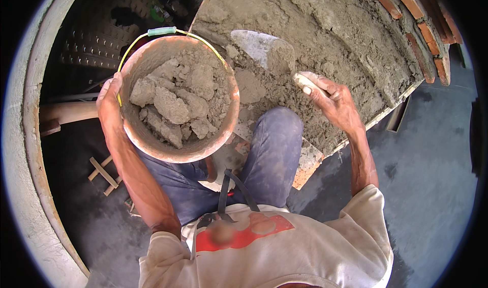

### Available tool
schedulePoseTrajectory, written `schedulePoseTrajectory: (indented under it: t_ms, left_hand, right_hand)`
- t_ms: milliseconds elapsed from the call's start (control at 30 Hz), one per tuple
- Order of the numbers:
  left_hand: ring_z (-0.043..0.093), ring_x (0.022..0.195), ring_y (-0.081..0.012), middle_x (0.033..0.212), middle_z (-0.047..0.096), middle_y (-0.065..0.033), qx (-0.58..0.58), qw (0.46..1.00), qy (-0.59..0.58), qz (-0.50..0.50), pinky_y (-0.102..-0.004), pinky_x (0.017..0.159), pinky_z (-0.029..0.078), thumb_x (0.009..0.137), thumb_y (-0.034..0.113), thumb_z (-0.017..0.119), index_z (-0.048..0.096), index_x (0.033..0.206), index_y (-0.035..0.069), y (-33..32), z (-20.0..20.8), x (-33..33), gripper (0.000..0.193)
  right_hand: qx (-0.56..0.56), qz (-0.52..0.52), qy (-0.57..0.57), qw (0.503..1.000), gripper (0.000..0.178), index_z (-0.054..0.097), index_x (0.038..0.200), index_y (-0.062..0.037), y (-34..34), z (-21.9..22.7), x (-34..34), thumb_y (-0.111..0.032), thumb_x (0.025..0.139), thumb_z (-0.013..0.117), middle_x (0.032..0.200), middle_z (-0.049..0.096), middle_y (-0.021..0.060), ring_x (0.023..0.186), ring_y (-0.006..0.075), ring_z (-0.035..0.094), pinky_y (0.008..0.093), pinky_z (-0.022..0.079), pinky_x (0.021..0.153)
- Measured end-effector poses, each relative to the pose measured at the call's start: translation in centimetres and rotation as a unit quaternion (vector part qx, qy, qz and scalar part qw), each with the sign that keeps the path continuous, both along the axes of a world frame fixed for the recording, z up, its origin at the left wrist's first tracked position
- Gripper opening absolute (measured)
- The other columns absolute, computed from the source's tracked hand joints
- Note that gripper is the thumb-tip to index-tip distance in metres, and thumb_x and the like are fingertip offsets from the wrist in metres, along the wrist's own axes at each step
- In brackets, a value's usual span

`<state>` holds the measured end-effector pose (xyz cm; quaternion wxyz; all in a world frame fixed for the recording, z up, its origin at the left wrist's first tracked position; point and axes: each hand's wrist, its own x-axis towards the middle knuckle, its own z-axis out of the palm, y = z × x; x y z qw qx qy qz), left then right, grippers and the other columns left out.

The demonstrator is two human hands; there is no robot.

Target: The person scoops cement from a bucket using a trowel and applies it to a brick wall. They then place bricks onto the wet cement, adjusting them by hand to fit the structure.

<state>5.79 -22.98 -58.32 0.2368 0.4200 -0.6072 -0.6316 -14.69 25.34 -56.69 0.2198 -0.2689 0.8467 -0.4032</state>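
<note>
A round bucket (233,102) holds lumps of grey mortar (172,105). Its yellow wire handle, with a pale green grip (161,31), is raised along the far rim. My left hand (108,97) grips the bucket's left rim, some of its fingers hidden behind the wall. To the right, my right hand (333,97) is closed around the pale handle of a trowel (256,46). The trowel's blade lies on the mortar bed (325,28), its near part smeared with mortar.
Red bricks (412,3) stand along the mortar bed's far right edge. Left of the bucket runs a wooden pole (71,111), with a small wooden frame (104,175) on the floor below it. A curved pale wall edge (33,110) borders the far left. My knee is close to the bed.
</note>
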Motion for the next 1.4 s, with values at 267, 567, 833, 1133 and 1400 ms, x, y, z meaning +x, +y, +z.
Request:
schedulePoseTrajectory:
  t_ms: [267,567,833,1133,1400]
  left_hand:
    - [0.065,0.104,-0.0148,0.111,0.072,-0.0049,-0.008,0.998,-0.030,0.054,-0.0293,0.096,0.048,0.097,0.028,0.078,0.072,0.121,-0.001,1.8,1.3,-1.5,0.038]
    - [0.065,0.111,-0.0165,0.117,0.072,-0.0075,-0.020,0.998,-0.028,0.057,-0.0294,0.103,0.046,0.098,0.029,0.077,0.066,0.131,-0.005,0.1,-0.1,-0.3,0.048]
    - [0.060,0.096,-0.0110,0.098,0.068,0.0018,-0.019,0.996,-0.055,0.071,-0.0261,0.091,0.043,0.102,0.024,0.070,0.076,0.112,0.003,2.1,0.9,-1.3,0.024]
    - [0.058,0.091,-0.0105,0.096,0.068,0.0018,-0.043,0.996,-0.062,0.047,-0.0249,0.089,0.042,0.102,0.028,0.069,0.076,0.105,0.005,2.7,2.1,-1.1,0.024]
    - [0.058,0.089,-0.0107,0.094,0.069,0.0009,-0.062,0.997,-0.045,0.004,-0.0272,0.086,0.044,0.102,0.029,0.069,0.076,0.104,0.006,2.7,2.2,-1.4,0.024]
  right_hand:
    - [0.294,-0.003,0.053,0.954,0.059,0.059,0.147,-0.0063,4.8,-7.3,-0.8,-0.049,0.106,0.059,0.087,0.075,0.0246,0.087,0.0367,0.076,0.0496,0.057,0.085]
    - [0.125,-0.025,-0.026,0.992,0.048,0.067,0.141,-0.0054,-0.1,-9.6,-1.8,-0.039,0.109,0.054,0.087,0.075,0.0201,0.074,0.0265,0.071,0.0519,0.057,0.074]
    - [0.017,0.036,-0.016,0.999,0.047,0.069,0.134,-0.0032,-16.8,-15.2,-5.8,-0.039,0.106,0.059,0.107,0.076,0.0250,0.097,0.0429,0.072,0.0520,0.055,0.088]
    - [-0.022,-0.055,-0.283,0.957,0.046,0.063,0.147,-0.0101,-11.5,-11.3,-5.6,-0.036,0.109,0.062,0.069,0.057,-0.0009,0.047,0.0085,0.049,0.0283,0.039,0.041]
    - [0.015,-0.064,-0.193,0.979,0.046,0.065,0.144,-0.0073,-9.0,-3.0,-4.7,-0.036,0.108,0.064,0.068,0.057,-0.0007,0.046,0.0060,0.044,0.0279,0.036,0.041]
